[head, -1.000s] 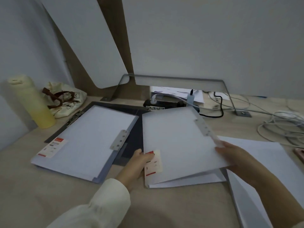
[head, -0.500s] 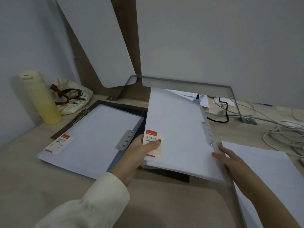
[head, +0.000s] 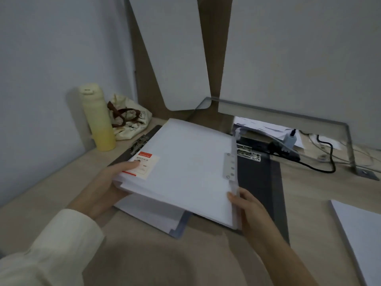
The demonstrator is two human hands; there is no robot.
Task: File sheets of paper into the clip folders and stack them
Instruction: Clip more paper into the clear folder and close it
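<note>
A closed translucent white clip folder [head: 185, 170] with a red-and-white label [head: 144, 165] lies over a second folder [head: 156, 218], whose lower edge pokes out beneath it. My left hand [head: 109, 184] grips the upper folder's left edge, thumb on the label. My right hand [head: 247, 207] holds its right spine edge near the front corner, below the metal clip strip [head: 229, 166]. Under both lies a dark open folder [head: 259, 182] with a metal clamp [head: 248, 154]. A stack of loose white sheets [head: 362, 234] sits at the right.
A yellow bottle [head: 97, 118] and a cream cloth bag [head: 129, 120] stand at the back left by the wall. A metal monitor stand [head: 309, 118] crosses the back, with a power strip and cables [head: 321, 153] under it. The wooden desk [head: 154, 261] shows in front.
Both hands carried the labelled folder leftward and set it over the folder that lay on the left. The dark open folder on the right is now uncovered.
</note>
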